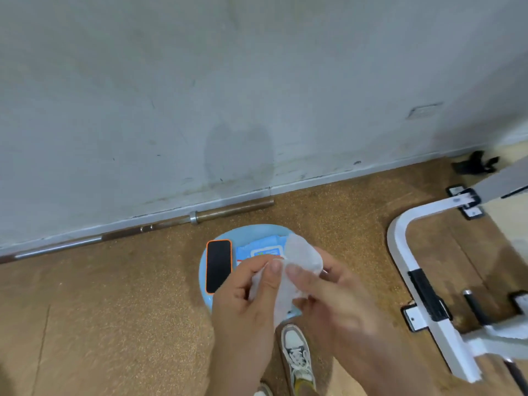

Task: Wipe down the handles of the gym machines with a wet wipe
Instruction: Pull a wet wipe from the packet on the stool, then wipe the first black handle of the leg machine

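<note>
The left hand [245, 292] and right hand [334, 295] each pinch the wet wipe [303, 252] held between them, apparently unfolding it: preparation, with no handle wiped yet. Next it must be carried to the white machine frame [400, 252], right of the right hand.

Only one view exists: a wide-angle camera on the person's head. It faces forward and steeply down, toward the floor [100, 310] and the lower wall [200, 81]. The left hand [245, 301] and the right hand [340, 301] are very close to it, low in the centre.
</note>
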